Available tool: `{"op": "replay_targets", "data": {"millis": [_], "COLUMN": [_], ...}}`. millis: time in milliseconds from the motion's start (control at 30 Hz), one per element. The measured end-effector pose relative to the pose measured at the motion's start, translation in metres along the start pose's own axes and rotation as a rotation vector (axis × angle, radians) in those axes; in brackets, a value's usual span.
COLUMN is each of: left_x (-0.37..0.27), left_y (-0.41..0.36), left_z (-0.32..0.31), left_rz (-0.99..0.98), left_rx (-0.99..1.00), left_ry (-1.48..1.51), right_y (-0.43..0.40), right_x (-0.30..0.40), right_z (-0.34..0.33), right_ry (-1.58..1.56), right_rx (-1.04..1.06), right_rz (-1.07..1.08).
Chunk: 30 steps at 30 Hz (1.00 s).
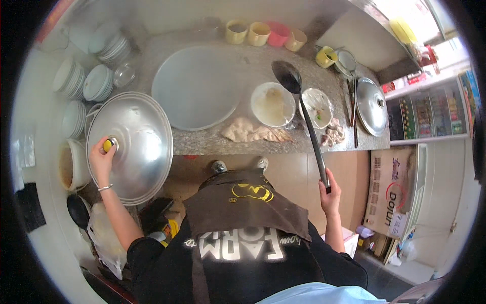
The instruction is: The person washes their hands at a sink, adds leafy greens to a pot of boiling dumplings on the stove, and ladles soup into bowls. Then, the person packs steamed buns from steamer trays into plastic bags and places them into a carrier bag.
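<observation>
My left hand (100, 155) grips the yellow-topped knob of a large domed metal lid (146, 114), tilted at the counter's left end. In my right hand (331, 195) is the handle end of a long black ladle (286, 76); its bowl hangs over the counter. Between them lies a large round grey surface (197, 87); whether it is liquid or a cover, I cannot tell. Beneath the ladle stand a white bowl (265, 106) with pale residue or liquid and a plastic-lined bowl (317, 100) with green and red scraps. A crumpled cloth (246, 130) lies at the counter's front edge.
Stacked white bowls (72, 78) and a stained white bucket (78, 165) stand left. Several cups (259, 34) line the back. To the right are a yellow cup (326, 57), long chopsticks (353, 110), a second metal lid (368, 106), another cloth (334, 133) and a cardboard box (387, 190).
</observation>
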<state>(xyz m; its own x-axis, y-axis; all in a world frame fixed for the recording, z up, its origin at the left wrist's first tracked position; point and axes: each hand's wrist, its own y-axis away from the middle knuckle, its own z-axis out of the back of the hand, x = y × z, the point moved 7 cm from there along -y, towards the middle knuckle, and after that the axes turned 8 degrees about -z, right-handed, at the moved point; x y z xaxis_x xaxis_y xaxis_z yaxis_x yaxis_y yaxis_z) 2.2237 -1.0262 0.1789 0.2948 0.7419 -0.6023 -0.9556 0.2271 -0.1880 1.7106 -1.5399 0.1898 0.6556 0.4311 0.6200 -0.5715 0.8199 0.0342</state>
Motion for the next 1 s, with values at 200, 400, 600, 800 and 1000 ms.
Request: {"op": "replay_targets", "data": {"millis": [200, 400, 600, 800, 1000], "left_x": [0.025, 0.027, 0.029, 0.039, 0.031], "left_y": [0.024, 0.061, 0.083, 0.098, 0.087], "left_z": [0.006, 0.026, 0.042, 0.054, 0.058], "left_rz": [-0.014, 0.031, 0.069, 0.092, 0.050], "left_rx": [-0.047, -0.075, -0.090, -0.117, -0.104], "left_ry": [0.022, -0.057, -0.064, -0.085, -0.115], "right_y": [-0.079, -0.197, -0.223, -0.170, -0.111], "right_x": [0.061, 0.089, 0.117, 0.085, 0.077], "right_z": [-0.126, -0.322, -0.408, -0.408, -0.359], "right_ry": [-0.409, -0.208, 0.141, -0.774, -1.074], "right_rx": [0.368, 0.460, 0.383, 1.060, 1.074], "right_rz": [-0.173, 0.126, 0.365, -0.686, -0.845]}}
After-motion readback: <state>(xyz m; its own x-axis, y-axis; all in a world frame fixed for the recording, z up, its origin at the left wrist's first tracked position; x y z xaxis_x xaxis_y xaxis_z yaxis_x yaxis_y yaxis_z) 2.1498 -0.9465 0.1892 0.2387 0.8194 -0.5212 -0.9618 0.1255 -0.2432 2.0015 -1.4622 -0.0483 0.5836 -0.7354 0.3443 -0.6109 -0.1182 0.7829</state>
